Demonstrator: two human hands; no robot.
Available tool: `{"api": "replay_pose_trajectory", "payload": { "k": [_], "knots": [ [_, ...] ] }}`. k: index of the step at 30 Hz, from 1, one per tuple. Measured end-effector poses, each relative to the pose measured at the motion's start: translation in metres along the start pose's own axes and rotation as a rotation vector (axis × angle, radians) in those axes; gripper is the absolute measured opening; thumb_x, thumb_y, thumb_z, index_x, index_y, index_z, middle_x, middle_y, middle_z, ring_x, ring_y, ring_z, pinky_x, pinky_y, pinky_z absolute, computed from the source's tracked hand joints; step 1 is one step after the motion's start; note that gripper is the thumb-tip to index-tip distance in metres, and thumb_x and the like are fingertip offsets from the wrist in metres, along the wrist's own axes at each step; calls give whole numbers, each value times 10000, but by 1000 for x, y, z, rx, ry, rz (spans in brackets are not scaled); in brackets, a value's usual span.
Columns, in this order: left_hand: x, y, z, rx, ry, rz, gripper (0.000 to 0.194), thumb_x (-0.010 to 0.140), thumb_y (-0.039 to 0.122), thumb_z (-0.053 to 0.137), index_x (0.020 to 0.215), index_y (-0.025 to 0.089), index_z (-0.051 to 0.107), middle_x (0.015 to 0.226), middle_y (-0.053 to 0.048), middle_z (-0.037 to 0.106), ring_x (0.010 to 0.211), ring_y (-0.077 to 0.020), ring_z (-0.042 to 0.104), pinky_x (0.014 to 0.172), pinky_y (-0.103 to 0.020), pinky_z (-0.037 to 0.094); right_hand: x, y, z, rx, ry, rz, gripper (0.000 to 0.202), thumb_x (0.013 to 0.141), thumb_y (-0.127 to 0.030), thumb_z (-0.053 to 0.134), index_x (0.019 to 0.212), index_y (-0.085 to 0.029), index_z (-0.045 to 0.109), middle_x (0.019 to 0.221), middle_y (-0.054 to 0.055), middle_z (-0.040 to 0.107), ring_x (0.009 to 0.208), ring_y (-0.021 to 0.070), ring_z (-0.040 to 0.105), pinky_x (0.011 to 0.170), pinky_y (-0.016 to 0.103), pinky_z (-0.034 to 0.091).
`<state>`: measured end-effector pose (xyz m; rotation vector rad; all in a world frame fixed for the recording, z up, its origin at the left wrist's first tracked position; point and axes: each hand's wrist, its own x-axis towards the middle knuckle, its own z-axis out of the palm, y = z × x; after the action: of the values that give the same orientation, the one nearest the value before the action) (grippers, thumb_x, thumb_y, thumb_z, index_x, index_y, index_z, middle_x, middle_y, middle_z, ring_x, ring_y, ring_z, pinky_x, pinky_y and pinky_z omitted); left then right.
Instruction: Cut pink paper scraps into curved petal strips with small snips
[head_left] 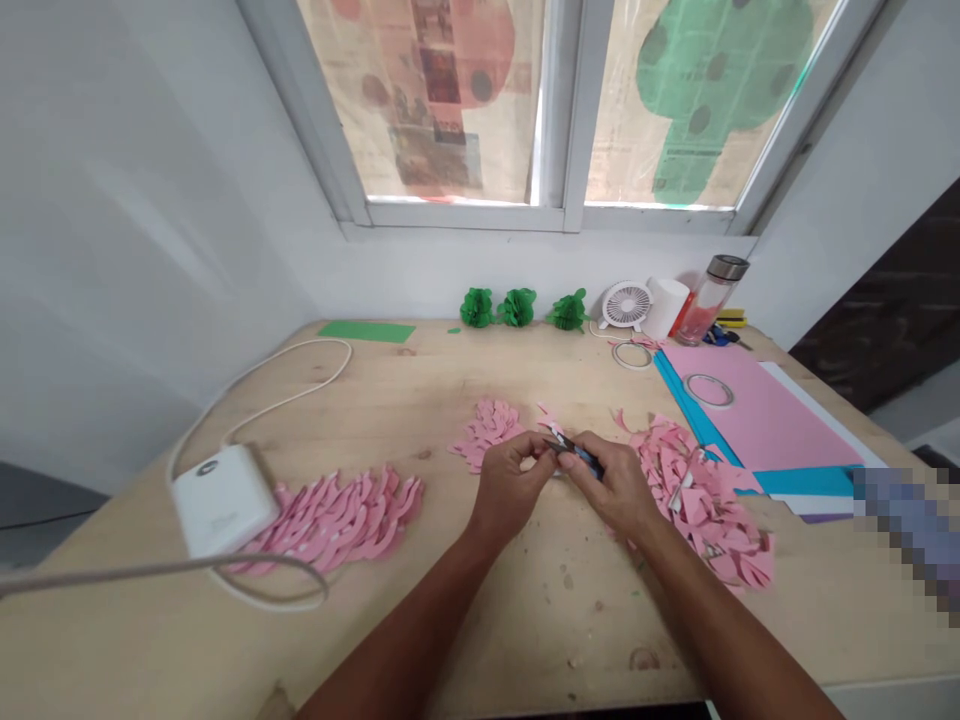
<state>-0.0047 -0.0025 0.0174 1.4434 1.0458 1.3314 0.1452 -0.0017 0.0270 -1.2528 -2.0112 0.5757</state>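
My left hand [514, 485] is closed in a pinch near the middle of the table; what sits between its fingertips is too small to name. Touching it from the right, my right hand [613, 480] is wrapped round a dark, narrow tool [586, 460] that looks like small scissors, its tip pointing left. Just behind my left hand lies a small cluster of pink paper pieces [491, 425]. Right of my right hand is a heap of pink paper scraps [720, 510]. Wavy pink strips [352, 515] lie in rows at the left.
A white power bank [225, 500] with a looping cable [255, 375] is at the left. Green paper pompoms [517, 307], a small fan [627, 304] and a bottle [709, 305] stand along the back. Pink sheets [757, 410], blue sheets and tape rolls [708, 391] lie at the right.
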Motion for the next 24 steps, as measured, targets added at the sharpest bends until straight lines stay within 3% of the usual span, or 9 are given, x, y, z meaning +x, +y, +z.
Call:
{"api": "replay_pose_trajectory", "payload": {
  "k": [12, 19, 24],
  "knots": [
    [0, 1, 4, -223, -7, -106, 125, 701, 269, 626, 682, 145, 638, 713, -32, 638, 691, -148, 571, 679, -269, 461, 1, -2, 0, 124, -10, 34, 325, 847, -419, 433, 796, -155, 614, 662, 1, 575, 589, 113, 493, 538, 216, 338],
    [2, 9, 3, -280, -7, -164, 124, 680, 251, 642, 628, 139, 627, 669, -27, 629, 651, -132, 558, 643, -250, 442, 2, 3, 0, 234, 8, 52, 343, 851, -424, 419, 723, -152, 582, 604, -17, 492, 556, 99, 435, 511, 210, 316],
    [1, 8, 3, -304, -18, -164, 118, 677, 253, 653, 650, 139, 632, 682, -23, 632, 648, -127, 558, 632, -245, 439, 2, 2, 1, 225, 2, 35, 302, 844, -401, 443, 760, -151, 592, 642, -8, 527, 584, 106, 457, 535, 215, 327]
  ]
}}
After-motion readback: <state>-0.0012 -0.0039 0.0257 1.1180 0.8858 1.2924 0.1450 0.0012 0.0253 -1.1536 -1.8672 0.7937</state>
